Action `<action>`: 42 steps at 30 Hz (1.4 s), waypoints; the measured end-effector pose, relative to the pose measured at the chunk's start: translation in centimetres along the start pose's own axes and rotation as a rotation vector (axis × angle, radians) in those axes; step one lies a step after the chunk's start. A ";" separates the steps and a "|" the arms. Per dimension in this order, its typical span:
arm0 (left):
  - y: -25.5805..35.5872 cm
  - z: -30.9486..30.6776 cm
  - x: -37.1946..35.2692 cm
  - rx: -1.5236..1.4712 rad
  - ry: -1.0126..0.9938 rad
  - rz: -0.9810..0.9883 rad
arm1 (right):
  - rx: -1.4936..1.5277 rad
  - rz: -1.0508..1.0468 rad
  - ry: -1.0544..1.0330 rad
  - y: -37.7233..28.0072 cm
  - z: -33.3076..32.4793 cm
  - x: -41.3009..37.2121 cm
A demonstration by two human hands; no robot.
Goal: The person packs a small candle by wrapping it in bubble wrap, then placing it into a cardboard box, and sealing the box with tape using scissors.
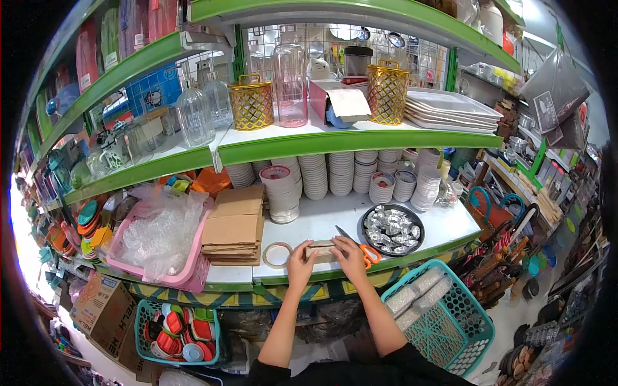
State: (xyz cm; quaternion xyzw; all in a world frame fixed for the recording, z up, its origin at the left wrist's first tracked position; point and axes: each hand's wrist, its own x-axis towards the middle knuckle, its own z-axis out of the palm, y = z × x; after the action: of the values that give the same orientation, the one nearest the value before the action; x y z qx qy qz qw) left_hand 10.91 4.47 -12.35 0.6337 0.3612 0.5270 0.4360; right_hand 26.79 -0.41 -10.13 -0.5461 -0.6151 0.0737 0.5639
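My left hand (300,262) and my right hand (349,258) both grip a small, flat, brownish cardboard-like piece (323,252) by its two ends, low over the white shelf's front edge. Its exact kind is hard to make out. A roll of tape (266,255) lies flat just left of my left hand. Scissors with orange handles (369,257) lie beside my right hand, their blade pointing back and left. Farther right, a round black tray (420,243) holds several shiny silver pieces. Left of the tape, folded cardboard sheets (232,222) are piled up.
Stacks of white bowls (281,193) line the lower shelf's back. A pink basket (180,278) holds bubble wrap (161,235) at left. Below are a teal basket (486,328) with wrapped packs and another basket (140,334) with red items. A green-edged shelf (360,140) overhangs the work surface.
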 end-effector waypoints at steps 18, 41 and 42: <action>4.4 -0.3 -1.7 0.448 0.071 0.097 | -0.215 -0.053 -0.091 -1.2 -0.3 -0.6; 4.9 -2.4 -3.4 0.698 0.286 0.190 | -0.474 -0.145 -0.034 -2.7 -1.2 -1.1; 5.7 -2.3 -3.7 0.553 0.253 0.148 | -0.473 -0.145 -0.036 -3.4 -1.4 -1.1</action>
State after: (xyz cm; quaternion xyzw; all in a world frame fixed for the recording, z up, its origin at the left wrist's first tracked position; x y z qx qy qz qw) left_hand 8.00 -0.58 -8.16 0.6822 0.4951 0.5139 0.1590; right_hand 25.61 -3.31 -7.98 -0.6159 -0.6629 -0.1034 0.4130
